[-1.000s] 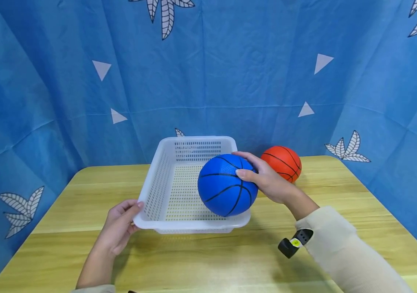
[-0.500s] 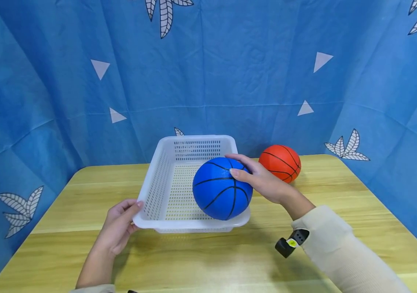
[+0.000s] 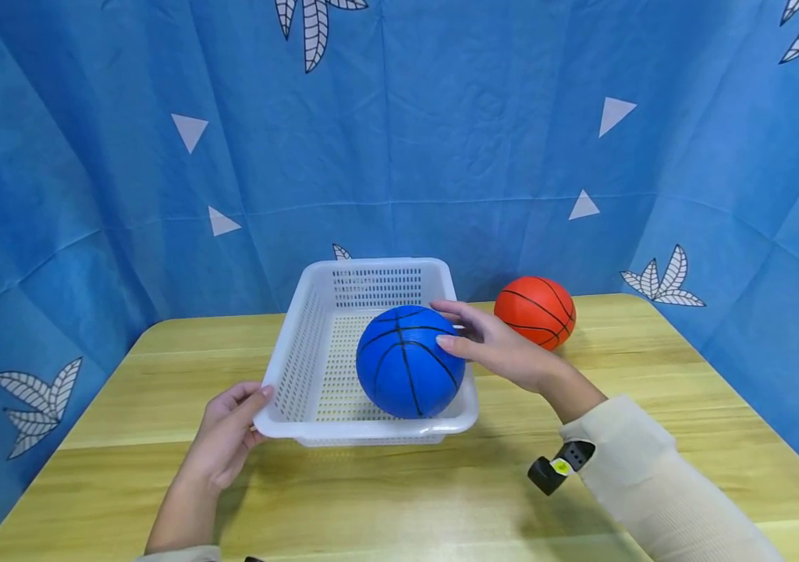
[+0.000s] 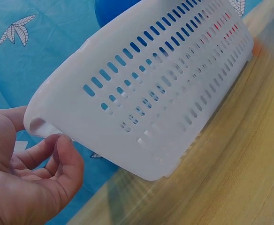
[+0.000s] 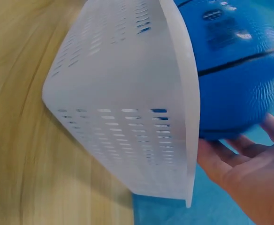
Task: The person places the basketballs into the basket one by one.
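Blue ball sits in white basket that left fingers grip.

A creased blue fabric backdrop, printed with white triangles and black-outlined leaves, hangs behind and beside a yellowish wood-grain table (its far corners rounded), whose near surface catches soft glare.

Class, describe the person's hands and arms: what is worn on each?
The left hand and right hand are bare. The right sleeve is cream, seemingly ribbed; beside it is a black band with a yellow label. Only an edge of the left sleeve shows, pale too.
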`<state>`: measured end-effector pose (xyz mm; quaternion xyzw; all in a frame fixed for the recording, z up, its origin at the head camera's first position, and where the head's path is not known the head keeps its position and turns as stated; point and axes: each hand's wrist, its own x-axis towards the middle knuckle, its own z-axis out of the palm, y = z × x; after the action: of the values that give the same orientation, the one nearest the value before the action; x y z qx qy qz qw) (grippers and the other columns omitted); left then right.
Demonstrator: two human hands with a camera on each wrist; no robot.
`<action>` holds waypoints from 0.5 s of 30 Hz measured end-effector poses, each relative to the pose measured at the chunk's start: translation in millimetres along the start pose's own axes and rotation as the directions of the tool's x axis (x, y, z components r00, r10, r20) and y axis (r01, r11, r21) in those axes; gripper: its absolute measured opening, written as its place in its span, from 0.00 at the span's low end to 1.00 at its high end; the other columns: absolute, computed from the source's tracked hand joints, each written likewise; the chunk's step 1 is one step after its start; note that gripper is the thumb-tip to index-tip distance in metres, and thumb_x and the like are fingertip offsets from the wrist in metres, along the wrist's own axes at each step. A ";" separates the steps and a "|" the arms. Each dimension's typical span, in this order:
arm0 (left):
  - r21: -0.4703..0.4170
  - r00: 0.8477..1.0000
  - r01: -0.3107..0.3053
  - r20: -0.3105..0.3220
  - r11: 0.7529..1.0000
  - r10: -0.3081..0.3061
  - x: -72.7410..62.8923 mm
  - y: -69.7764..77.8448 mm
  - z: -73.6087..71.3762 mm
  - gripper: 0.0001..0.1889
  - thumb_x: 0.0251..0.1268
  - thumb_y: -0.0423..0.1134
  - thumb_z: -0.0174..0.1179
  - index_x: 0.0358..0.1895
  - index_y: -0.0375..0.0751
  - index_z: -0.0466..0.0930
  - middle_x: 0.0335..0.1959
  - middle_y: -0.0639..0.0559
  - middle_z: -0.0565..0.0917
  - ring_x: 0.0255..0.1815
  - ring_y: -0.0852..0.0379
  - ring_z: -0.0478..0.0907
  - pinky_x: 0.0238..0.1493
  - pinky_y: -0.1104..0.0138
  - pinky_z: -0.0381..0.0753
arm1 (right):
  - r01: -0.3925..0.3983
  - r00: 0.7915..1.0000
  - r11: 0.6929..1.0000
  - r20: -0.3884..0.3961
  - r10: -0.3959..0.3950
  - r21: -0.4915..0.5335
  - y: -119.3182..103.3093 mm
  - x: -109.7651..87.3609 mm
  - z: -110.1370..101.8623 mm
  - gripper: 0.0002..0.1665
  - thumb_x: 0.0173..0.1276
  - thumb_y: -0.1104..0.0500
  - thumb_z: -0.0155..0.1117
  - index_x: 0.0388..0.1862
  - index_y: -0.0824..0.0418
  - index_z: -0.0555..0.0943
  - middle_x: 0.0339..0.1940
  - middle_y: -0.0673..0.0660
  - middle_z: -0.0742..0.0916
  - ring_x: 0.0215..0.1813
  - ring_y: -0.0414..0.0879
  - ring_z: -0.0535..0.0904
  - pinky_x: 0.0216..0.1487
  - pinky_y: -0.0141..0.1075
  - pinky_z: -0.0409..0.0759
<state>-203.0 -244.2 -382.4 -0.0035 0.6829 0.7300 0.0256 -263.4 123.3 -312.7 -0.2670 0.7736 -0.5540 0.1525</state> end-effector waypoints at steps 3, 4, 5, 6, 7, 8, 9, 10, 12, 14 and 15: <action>-0.005 1.000 0.000 0.003 1.000 0.000 0.3 0.5 -0.1 0.20 0.70 0.44 0.54 0.53 0.28 0.67 0.45 0.48 0.79 0.42 0.55 0.82 0.40 0.64 0.85 | -0.008 1.000 1.000 0.007 0.008 -0.014 2.2 -1.5 -0.2 0.37 0.70 0.48 0.56 0.73 0.50 0.56 0.71 0.55 0.66 0.71 0.56 0.63 0.63 0.52 0.72; -0.007 1.000 0.000 0.003 1.000 0.000 0.4 0.7 -0.2 0.20 0.70 0.44 0.54 0.53 0.28 0.67 0.45 0.48 0.79 0.42 0.55 0.82 0.40 0.63 0.85 | -0.011 1.000 1.000 0.007 0.011 -0.016 2.9 -1.8 -0.3 0.36 0.69 0.48 0.57 0.73 0.49 0.57 0.71 0.55 0.67 0.70 0.55 0.63 0.64 0.52 0.71; -0.009 1.000 0.000 0.003 1.000 0.000 0.5 0.9 -0.3 0.20 0.70 0.44 0.54 0.52 0.28 0.67 0.45 0.48 0.79 0.42 0.55 0.82 0.40 0.63 0.85 | -0.010 1.000 1.000 0.008 0.010 -0.015 3.5 -2.2 -0.6 0.36 0.69 0.48 0.57 0.73 0.49 0.57 0.71 0.55 0.67 0.70 0.55 0.64 0.64 0.52 0.71; -0.011 1.000 0.000 0.003 1.000 0.000 0.5 1.0 -0.4 0.20 0.70 0.44 0.53 0.52 0.28 0.68 0.45 0.48 0.80 0.42 0.55 0.82 0.40 0.63 0.85 | -0.007 1.000 1.000 0.005 0.007 -0.011 4.0 -2.7 -0.9 0.36 0.69 0.49 0.57 0.73 0.50 0.58 0.71 0.55 0.68 0.70 0.55 0.65 0.64 0.51 0.71; -0.012 1.000 -0.001 0.003 1.000 0.001 0.5 1.2 -0.4 0.20 0.70 0.44 0.53 0.52 0.29 0.68 0.45 0.48 0.80 0.42 0.55 0.82 0.40 0.63 0.85 | 0.002 1.000 1.000 0.002 -0.002 -0.003 4.7 -3.0 -1.3 0.35 0.69 0.49 0.57 0.73 0.51 0.58 0.70 0.56 0.68 0.69 0.56 0.65 0.64 0.51 0.71; -0.013 1.000 0.001 0.003 1.000 -0.001 0.4 1.3 -0.5 0.20 0.70 0.43 0.53 0.52 0.29 0.68 0.45 0.48 0.80 0.42 0.55 0.82 0.41 0.63 0.85 | 0.010 1.000 1.000 -0.006 -0.010 0.000 5.5 -3.5 -2.0 0.35 0.70 0.50 0.57 0.72 0.52 0.59 0.70 0.56 0.69 0.69 0.56 0.66 0.63 0.50 0.72; -0.013 1.000 0.002 0.002 1.000 -0.002 0.4 1.4 -0.5 0.20 0.70 0.44 0.54 0.52 0.29 0.68 0.45 0.48 0.80 0.42 0.55 0.82 0.41 0.63 0.85 | 0.022 1.000 1.000 -0.014 -0.022 0.007 6.7 -4.1 -2.9 0.34 0.70 0.51 0.57 0.72 0.53 0.59 0.70 0.58 0.69 0.69 0.57 0.66 0.63 0.50 0.73; -0.011 1.000 0.005 0.002 1.000 -0.005 0.3 1.4 -0.4 0.20 0.70 0.44 0.54 0.52 0.29 0.68 0.45 0.49 0.80 0.42 0.55 0.82 0.41 0.63 0.85 | 0.026 0.999 1.000 -0.029 -0.026 0.014 7.6 -4.7 -3.8 0.34 0.70 0.51 0.57 0.72 0.54 0.60 0.70 0.58 0.69 0.68 0.58 0.66 0.62 0.49 0.74; -0.009 1.000 0.012 -0.001 1.000 -0.012 0.2 1.4 -0.3 0.20 0.70 0.44 0.54 0.52 0.29 0.68 0.45 0.48 0.79 0.42 0.55 0.82 0.41 0.63 0.85 | 0.035 0.998 0.999 -0.059 -0.033 0.030 10.3 -6.3 -6.2 0.33 0.70 0.52 0.57 0.71 0.57 0.60 0.69 0.60 0.69 0.67 0.60 0.67 0.60 0.49 0.76; -0.004 1.000 0.019 -0.004 1.000 -0.019 0.0 1.3 0.0 0.21 0.69 0.44 0.54 0.53 0.29 0.68 0.46 0.48 0.79 0.42 0.55 0.82 0.41 0.63 0.85 | 0.033 0.995 0.999 -0.099 -0.030 0.034 13.8 -7.8 -9.3 0.33 0.70 0.52 0.57 0.70 0.59 0.61 0.69 0.62 0.69 0.65 0.61 0.69 0.57 0.48 0.78; -0.001 1.000 0.023 -0.006 1.000 -0.023 -0.2 1.3 0.1 0.21 0.69 0.45 0.54 0.53 0.29 0.67 0.46 0.48 0.79 0.42 0.55 0.82 0.41 0.63 0.85 | 0.030 0.992 0.999 -0.120 -0.025 0.039 15.8 -8.5 -11.2 0.33 0.70 0.52 0.56 0.70 0.59 0.61 0.69 0.63 0.69 0.64 0.61 0.70 0.56 0.47 0.79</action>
<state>-202.8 -244.1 -381.1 -0.0135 0.6826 0.7300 0.0320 -266.3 140.8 -324.3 -0.2408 0.7663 -0.5866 0.1035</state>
